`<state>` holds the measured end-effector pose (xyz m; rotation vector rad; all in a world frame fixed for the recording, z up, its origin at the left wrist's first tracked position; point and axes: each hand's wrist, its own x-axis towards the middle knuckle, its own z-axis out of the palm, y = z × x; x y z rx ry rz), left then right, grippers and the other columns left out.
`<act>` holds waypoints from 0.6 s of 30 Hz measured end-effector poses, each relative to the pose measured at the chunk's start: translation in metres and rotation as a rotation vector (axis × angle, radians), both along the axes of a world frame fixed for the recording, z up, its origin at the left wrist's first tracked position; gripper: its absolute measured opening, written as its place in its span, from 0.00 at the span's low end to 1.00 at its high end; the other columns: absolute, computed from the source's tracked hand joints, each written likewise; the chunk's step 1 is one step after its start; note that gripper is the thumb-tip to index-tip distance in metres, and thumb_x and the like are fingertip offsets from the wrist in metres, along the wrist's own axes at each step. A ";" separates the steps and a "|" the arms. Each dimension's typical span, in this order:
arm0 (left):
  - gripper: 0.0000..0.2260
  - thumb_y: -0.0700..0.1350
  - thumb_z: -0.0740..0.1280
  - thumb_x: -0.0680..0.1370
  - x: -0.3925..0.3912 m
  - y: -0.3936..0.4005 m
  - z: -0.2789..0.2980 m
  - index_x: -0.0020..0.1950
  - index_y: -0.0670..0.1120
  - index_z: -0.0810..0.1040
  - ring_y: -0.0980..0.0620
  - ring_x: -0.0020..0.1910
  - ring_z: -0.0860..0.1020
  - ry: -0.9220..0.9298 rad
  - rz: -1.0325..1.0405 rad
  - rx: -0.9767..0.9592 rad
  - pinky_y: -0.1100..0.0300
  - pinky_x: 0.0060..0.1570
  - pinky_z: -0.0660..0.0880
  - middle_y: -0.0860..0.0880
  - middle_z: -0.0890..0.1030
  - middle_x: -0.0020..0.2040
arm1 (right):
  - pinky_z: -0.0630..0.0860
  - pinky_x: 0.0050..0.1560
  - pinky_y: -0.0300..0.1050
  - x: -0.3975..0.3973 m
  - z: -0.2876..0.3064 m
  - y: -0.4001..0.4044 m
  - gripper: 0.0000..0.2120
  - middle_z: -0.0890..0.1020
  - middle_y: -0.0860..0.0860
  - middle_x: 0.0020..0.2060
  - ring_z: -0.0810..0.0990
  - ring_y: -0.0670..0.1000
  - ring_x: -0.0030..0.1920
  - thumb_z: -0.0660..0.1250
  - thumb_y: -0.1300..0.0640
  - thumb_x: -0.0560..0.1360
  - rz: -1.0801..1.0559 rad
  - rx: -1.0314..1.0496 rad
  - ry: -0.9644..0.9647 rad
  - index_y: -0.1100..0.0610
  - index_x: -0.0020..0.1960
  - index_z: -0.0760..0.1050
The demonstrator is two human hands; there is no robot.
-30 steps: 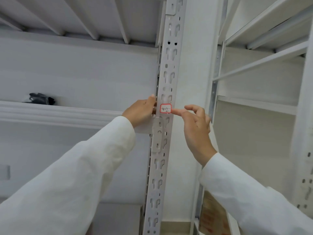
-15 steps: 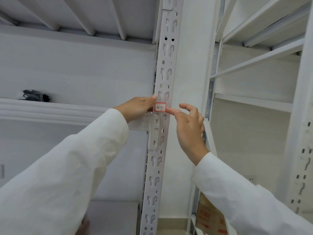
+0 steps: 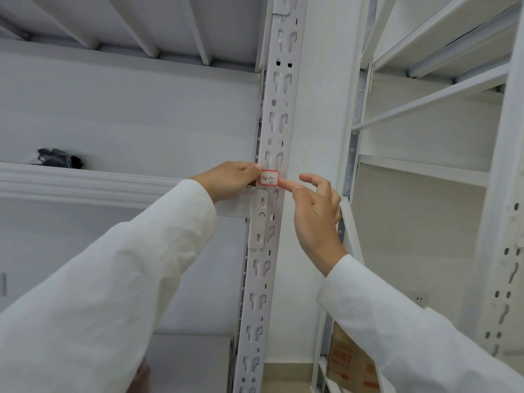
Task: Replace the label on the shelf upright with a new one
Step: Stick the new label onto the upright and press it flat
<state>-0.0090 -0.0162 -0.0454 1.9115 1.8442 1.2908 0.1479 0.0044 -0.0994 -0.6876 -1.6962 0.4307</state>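
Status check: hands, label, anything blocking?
Left hand at the label's left edge, grip unclear. Right hand open, index fingertip on its right edge. Label flat on the upright. Nothing blocking.

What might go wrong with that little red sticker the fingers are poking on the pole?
1. The label sits over the slotted holes of the shelf upright, so parts of it have no metal behind and may stick poorly or wrinkle.
2. The right hand touches only its right edge with one fingertip, while the left hand is at its left edge. Uneven pressing could leave it crooked or with a lifted corner.
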 end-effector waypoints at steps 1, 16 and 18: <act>0.20 0.55 0.55 0.81 0.001 0.000 0.000 0.60 0.44 0.79 0.45 0.66 0.75 -0.002 -0.004 0.005 0.52 0.71 0.65 0.44 0.80 0.63 | 0.47 0.69 0.47 0.000 0.000 0.000 0.17 0.67 0.38 0.56 0.56 0.44 0.66 0.46 0.47 0.72 -0.001 0.002 0.003 0.29 0.41 0.70; 0.16 0.51 0.57 0.81 0.005 0.000 0.000 0.59 0.45 0.79 0.48 0.54 0.74 0.063 0.050 0.013 0.54 0.64 0.68 0.42 0.80 0.59 | 0.46 0.66 0.45 -0.003 -0.005 0.005 0.18 0.67 0.40 0.56 0.56 0.46 0.66 0.49 0.51 0.79 -0.047 0.051 -0.024 0.39 0.54 0.77; 0.15 0.51 0.57 0.81 0.005 0.001 0.000 0.59 0.45 0.79 0.48 0.53 0.74 0.064 0.055 0.013 0.55 0.63 0.68 0.43 0.80 0.58 | 0.46 0.67 0.46 -0.004 -0.005 0.006 0.18 0.67 0.40 0.56 0.57 0.46 0.66 0.49 0.51 0.78 -0.052 0.060 -0.019 0.39 0.54 0.77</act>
